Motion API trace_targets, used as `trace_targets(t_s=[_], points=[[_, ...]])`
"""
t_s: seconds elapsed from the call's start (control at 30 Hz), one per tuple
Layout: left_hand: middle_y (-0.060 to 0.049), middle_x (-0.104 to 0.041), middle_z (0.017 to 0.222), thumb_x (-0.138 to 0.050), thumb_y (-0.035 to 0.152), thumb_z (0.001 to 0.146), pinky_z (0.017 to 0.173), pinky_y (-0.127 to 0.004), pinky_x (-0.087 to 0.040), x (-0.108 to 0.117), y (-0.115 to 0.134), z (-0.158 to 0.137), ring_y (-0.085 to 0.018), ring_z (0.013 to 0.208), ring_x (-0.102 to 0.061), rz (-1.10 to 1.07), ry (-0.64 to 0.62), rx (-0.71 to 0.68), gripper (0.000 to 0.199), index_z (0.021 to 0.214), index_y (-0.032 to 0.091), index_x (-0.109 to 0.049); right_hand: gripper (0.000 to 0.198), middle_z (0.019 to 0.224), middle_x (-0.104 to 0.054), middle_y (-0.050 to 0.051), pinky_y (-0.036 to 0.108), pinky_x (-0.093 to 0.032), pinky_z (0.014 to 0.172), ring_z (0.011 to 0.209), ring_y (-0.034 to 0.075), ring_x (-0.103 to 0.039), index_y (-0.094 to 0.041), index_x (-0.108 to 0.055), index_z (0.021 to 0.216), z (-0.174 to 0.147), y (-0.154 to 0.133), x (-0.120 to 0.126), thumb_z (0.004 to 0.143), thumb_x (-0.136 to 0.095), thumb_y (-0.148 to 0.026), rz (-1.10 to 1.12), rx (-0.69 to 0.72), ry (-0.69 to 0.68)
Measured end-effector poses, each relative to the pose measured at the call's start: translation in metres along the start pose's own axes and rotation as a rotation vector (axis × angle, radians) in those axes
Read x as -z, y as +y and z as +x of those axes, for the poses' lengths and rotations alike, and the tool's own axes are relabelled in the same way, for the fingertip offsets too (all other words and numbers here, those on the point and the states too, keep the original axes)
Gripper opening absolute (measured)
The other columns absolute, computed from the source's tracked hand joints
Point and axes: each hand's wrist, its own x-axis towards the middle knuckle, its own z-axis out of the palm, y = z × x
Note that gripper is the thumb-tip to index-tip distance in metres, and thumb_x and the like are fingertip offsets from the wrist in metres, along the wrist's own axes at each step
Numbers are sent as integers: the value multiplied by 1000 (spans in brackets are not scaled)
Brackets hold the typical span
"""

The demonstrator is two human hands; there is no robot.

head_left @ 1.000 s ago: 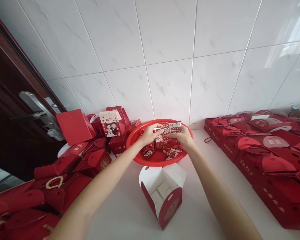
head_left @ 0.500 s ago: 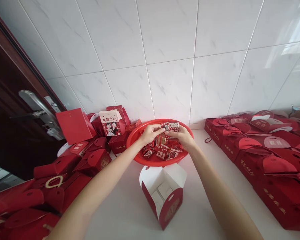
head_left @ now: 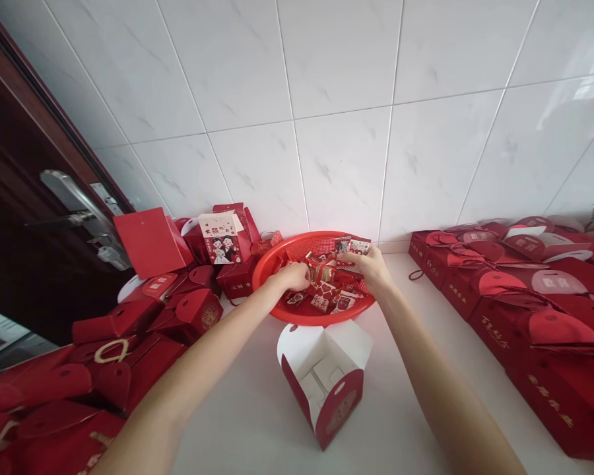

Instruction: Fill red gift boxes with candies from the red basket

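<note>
My right hand (head_left: 373,267) pinches small red-and-white wrapped candies (head_left: 352,245) above the right side of a red plastic basket (head_left: 260,280). Inside the basket, my left hand (head_left: 296,276) reaches down with curled fingers among more wrapped sweets (head_left: 321,297). Whatever its fingertips grip, if anything, is hidden. In front of the basket, between my forearms, stands an open red gift box (head_left: 344,412) with a white inside. Its flaps are up, and I see only its bare white bottom.
Closed red gift boxes (head_left: 499,336) stand in rows on the right. More red boxes (head_left: 129,369) are piled at the left, with a box printed with a cartoon couple (head_left: 222,247) behind. A tiled wall (head_left: 341,165) rises at the back, and a dark door (head_left: 20,218) is at the left.
My hands were together over the basket and have parted. My left hand has gone down into the sweets, while my right hand keeps the candies and has shifted slightly right.
</note>
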Motion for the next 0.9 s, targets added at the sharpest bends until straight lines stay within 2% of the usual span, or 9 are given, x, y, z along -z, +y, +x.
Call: trace_targets(t_s=[0.07,0.2,0.33,0.47,0.63,0.77,0.9], points=[[-7,-69,64,-67,11,59,73,-34,-52,-1,-5,0,-27,74,-69,19,18,55,14,52,21,-62,21,73,-77,4,32,-60,62,68,23,-73,-17,-73,70,0,0,0,50,-79,-19,10,-10,19],[-11,-70,69,-68,16,62,71,-36,-52,1,-13,5,-30,76,-70,20,74,149,10,56,20,-61,19,69,-75,2,30,-59,59,65,21,-72,-18,-71,68,1,0,0,50,-78,-20,19,-22,46],[-7,-64,57,-66,19,68,66,-33,-51,3,-17,10,-26,67,-68,-23,95,204,17,54,20,-56,17,66,-73,2,28,-58,57,62,19,-70,-19,-71,66,1,-1,-1,50,-76,-19,35,-32,75],[-2,-58,47,-68,15,67,58,-32,-49,1,-15,9,-22,53,-63,-98,53,212,17,55,20,-56,17,66,-73,2,29,-59,59,62,19,-70,-18,-70,65,-1,-2,-2,50,-76,-19,47,-34,66],[1,-59,43,-76,14,55,48,-25,-45,-1,-13,6,-18,47,-61,-189,-53,192,19,56,20,-59,17,68,-74,2,29,-59,59,64,20,-71,-19,-70,67,-1,-1,-2,51,-76,-21,47,-25,62],[4,-56,41,-77,15,53,44,-23,-39,0,-10,4,-16,45,-59,-192,-3,175,24,54,21,-54,18,67,-73,2,29,-59,59,66,21,-71,-19,-70,67,-1,-2,-2,50,-76,-20,46,-25,75],[4,-58,44,-75,19,59,46,-23,-39,1,-4,0,-17,47,-61,-223,5,172,22,57,21,-54,17,66,-73,2,29,-58,60,66,20,-71,-19,-70,67,-3,-4,-3,52,-76,-20,41,-18,67]])
